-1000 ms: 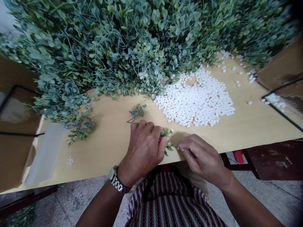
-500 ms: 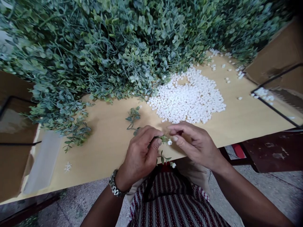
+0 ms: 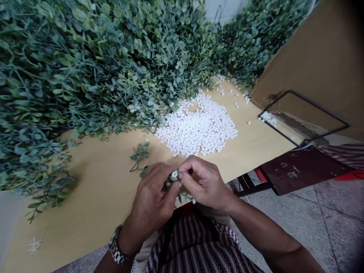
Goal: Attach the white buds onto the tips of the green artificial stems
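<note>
Both hands meet right at the near edge of the table [image 3: 93, 197]. The left hand [image 3: 152, 203] is curled around a small green sprig [image 3: 167, 184], thumb and fingers closed on its stem. The right hand [image 3: 203, 184] pinches a white bead [image 3: 174, 174] between thumb and forefinger, pressed right against the tip of that sprig. Just beyond the knuckles sits a heap of white beads [image 3: 197, 129], and a loose leafy sprig [image 3: 139, 153] lies on the wood nearby. A great bank of green foliage [image 3: 99, 68] fills the far side, with a cardboard box [image 3: 318, 64] on the right.
</note>
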Motion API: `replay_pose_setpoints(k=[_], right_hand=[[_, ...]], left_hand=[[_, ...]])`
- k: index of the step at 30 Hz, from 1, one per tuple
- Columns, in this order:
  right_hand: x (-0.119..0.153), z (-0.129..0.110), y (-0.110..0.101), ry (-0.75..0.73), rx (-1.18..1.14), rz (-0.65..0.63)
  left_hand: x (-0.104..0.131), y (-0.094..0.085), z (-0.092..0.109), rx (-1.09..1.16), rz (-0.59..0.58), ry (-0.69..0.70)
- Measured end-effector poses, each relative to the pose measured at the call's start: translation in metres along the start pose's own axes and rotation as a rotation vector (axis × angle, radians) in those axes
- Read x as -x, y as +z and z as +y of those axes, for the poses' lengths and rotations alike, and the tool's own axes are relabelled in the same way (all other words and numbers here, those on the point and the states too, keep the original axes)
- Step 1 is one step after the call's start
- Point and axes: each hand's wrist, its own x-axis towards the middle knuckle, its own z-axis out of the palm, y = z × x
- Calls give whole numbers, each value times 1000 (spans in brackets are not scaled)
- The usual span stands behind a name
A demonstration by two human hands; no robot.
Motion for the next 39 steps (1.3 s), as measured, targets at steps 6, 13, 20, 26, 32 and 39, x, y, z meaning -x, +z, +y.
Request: replay_pose_setpoints(k=[6, 13, 20, 26, 32, 39], right_hand=[[5, 4, 2, -16, 51, 50], [16, 13, -9, 155, 34, 73], [18, 10, -9, -2, 154, 36], [19, 1, -9, -175, 154, 46], [21, -8, -2, -155, 62, 48], [13, 14, -33, -178, 132, -5]], left_hand=[[8, 5, -12, 288, 228, -215], [10, -10, -16, 165, 124, -293], [2, -21, 9, 213, 282, -22], [-12, -9, 21, -181, -172, 189], [-2, 3, 3, 37, -42, 234], [8, 6, 3, 280, 55, -53]])
